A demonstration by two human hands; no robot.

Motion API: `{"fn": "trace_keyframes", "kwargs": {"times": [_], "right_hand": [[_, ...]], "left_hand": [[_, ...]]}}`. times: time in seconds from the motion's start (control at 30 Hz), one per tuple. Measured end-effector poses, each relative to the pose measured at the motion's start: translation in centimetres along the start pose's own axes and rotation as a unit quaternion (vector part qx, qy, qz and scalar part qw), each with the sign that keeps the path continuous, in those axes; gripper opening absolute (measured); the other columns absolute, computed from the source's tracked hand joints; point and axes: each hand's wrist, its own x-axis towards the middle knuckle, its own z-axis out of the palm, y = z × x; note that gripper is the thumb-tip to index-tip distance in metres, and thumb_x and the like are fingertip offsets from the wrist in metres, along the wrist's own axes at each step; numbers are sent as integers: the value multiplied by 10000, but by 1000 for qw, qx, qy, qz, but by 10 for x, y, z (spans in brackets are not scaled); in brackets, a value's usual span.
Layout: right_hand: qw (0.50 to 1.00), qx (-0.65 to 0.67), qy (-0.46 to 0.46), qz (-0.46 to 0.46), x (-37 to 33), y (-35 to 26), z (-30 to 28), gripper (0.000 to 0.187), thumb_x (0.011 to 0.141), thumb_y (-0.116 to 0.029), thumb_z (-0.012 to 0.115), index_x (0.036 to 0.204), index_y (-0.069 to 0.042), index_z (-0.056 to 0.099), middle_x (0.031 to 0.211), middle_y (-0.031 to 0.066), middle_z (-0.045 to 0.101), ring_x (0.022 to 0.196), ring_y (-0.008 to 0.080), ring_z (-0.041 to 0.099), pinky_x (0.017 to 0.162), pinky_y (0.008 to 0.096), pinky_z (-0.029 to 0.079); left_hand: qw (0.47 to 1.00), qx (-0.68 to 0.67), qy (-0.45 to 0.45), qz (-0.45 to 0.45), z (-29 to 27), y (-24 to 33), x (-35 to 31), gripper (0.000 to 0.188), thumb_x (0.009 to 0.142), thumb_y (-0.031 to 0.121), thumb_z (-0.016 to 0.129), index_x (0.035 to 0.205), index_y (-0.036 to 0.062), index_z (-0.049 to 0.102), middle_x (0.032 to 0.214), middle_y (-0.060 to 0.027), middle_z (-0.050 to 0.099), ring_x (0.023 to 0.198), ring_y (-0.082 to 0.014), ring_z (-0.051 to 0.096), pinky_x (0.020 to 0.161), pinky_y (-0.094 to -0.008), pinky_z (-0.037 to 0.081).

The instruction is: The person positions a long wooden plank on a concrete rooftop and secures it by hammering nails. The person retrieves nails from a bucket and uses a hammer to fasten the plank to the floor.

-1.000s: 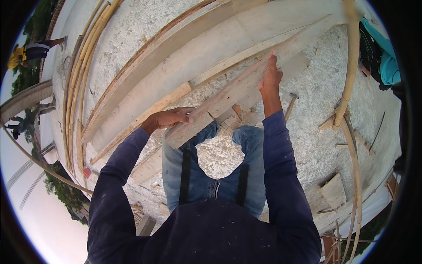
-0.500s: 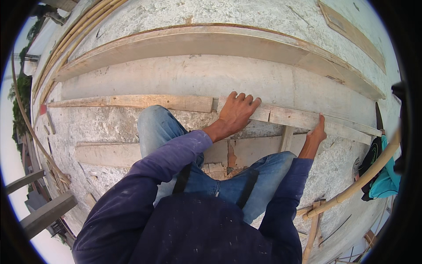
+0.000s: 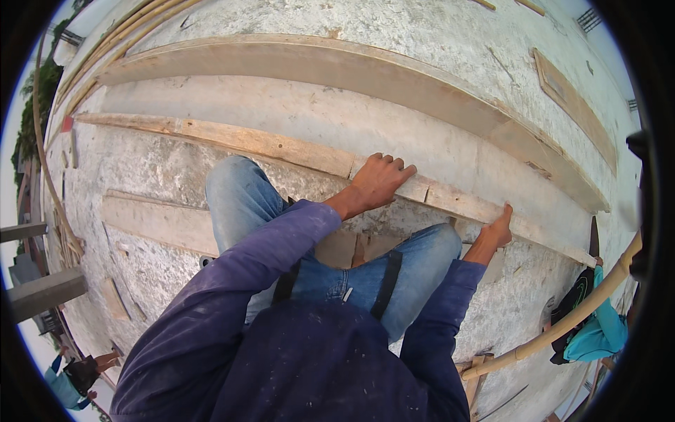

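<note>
My left hand (image 3: 380,184) is closed over the top edge of a long wooden plank (image 3: 457,202), close to that plank's left end. Farther right, my right hand (image 3: 498,228) grips the same plank from the near side, its thumb at the upper edge. A second plank (image 3: 246,141) runs on leftward in line with it, the two ends meeting beside my left hand. Beyond them lies a flat, pale strip (image 3: 295,105), bordered on its far side by a tall upright board (image 3: 337,63).
Below my bent knees lies another board (image 3: 158,221) on the rough pale floor. A bamboo pole (image 3: 562,316) slants across the right, near a person in turquoise (image 3: 598,330). Another person (image 3: 74,380) is at the lower left. Bamboo poles (image 3: 123,42) lie at the upper left.
The held plank's left end has come into line with the left plank, closing the gap between them. The view has turned, so the planks now slope down to the right.
</note>
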Motion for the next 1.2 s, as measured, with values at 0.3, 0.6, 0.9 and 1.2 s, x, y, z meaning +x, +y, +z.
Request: {"fn": "trace_keyframes", "kwargs": {"times": [0.3,0.6,0.9,1.2], "right_hand": [[985,-151,73,-29,-5,18,6,1058,779,-407,872,1502,140,326,1489,375,363,1341,466,498,1075,551,504],[988,-110,66,-91,-1,39,8,1111,800,-468,858,1510,168,286,1449,388,346,1363,503,395,1146,546,385],[994,-61,57,-67,-8,27,9,1089,797,-442,887,1500,160,313,1518,367,315,1398,434,396,1153,522,383],[992,39,-122,8,-12,45,-66,1136,923,-628,714,1613,83,158,1588,324,300,1462,386,376,1167,502,369]], "left_hand": [[1000,-12,-11,-10,-13,7,1,738,683,283,936,1301,96,577,1132,-101,642,1081,-311,646,922,-466,505],[996,-7,-76,45,-5,78,64,981,663,477,938,1433,45,509,1236,-148,658,1147,-319,644,991,-464,492],[998,-24,-52,27,24,76,79,414,769,177,810,1067,26,565,974,-189,717,890,-392,721,743,-469,575],[998,0,-63,8,22,78,80,444,790,253,807,1123,45,599,1006,-158,732,901,-372,730,748,-482,580]]}}
